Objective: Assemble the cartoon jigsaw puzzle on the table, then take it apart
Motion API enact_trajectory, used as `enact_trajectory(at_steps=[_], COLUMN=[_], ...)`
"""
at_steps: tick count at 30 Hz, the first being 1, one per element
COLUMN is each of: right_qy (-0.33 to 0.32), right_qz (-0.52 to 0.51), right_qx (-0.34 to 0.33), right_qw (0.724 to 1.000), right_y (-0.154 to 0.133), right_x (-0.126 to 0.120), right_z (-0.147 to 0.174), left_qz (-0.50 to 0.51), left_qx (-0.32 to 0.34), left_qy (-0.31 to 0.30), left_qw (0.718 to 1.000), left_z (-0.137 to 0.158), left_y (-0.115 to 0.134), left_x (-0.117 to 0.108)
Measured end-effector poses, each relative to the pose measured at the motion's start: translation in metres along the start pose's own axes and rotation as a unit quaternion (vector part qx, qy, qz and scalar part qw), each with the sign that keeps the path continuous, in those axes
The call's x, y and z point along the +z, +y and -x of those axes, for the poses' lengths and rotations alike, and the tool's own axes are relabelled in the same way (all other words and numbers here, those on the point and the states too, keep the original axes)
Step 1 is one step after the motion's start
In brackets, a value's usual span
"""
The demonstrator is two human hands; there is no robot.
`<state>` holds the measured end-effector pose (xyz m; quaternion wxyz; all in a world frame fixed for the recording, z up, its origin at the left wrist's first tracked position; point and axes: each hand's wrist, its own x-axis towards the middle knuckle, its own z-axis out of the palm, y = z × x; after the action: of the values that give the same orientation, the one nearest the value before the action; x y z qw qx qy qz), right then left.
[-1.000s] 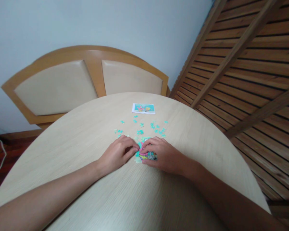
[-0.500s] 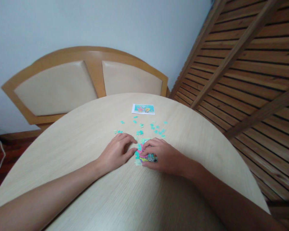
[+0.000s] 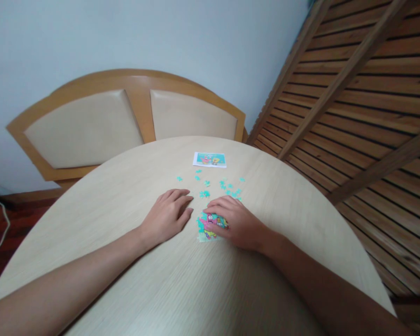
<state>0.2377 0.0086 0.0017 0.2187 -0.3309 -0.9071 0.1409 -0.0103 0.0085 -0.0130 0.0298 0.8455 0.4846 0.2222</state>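
Note:
A partly joined jigsaw puzzle (image 3: 203,228) with a pink and yellow cartoon figure on turquoise lies flat on the table. My right hand (image 3: 236,221) rests over its right side, fingers spread across the joined pieces and covering part of the picture. To the left, apart from the puzzle, my left hand (image 3: 168,214) lies on the tabletop with thumb and fingers apart and nothing visible in it. Just beyond the hands are several loose turquoise puzzle pieces (image 3: 204,194), with another scattered group of pieces (image 3: 227,186) farther right.
A small picture card (image 3: 210,159) with two cartoon figures lies toward the far side of the round wooden table (image 3: 133,289). Behind the table stands a padded chair back (image 3: 192,112) against the wall. A slatted wooden screen (image 3: 353,102) leans at the right.
My left hand has drawn slightly left, away from the puzzle edge. My right hand has shifted a little to the right and back, uncovering more of the pink figure.

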Motion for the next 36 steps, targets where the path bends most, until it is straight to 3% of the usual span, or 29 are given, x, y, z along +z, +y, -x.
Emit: enact_trajectory(at_steps=[6, 12, 26, 36], right_qy=[-0.050, -0.067, -0.099, -0.063], right_qz=[0.035, 0.032, 0.016, 0.089], right_qx=[0.069, 0.073, -0.006, 0.025], right_qw=[0.996, 0.995, 0.995, 0.994], right_y=[0.008, 0.007, -0.005, 0.007], right_x=[0.003, 0.002, 0.000, -0.006], right_z=[-0.001, -0.002, 0.003, 0.006], left_qz=[-0.043, -0.042, 0.017, 0.064], left_qx=[-0.032, -0.017, 0.052, 0.136], left_qy=[0.016, -0.031, -0.009, -0.052], left_qw=[0.998, 0.998, 0.998, 0.987], left_z=[-0.009, -0.017, -0.018, -0.014], left_y=[-0.034, -0.056, -0.035, -0.015], left_x=[-0.003, 0.002, -0.004, -0.012])
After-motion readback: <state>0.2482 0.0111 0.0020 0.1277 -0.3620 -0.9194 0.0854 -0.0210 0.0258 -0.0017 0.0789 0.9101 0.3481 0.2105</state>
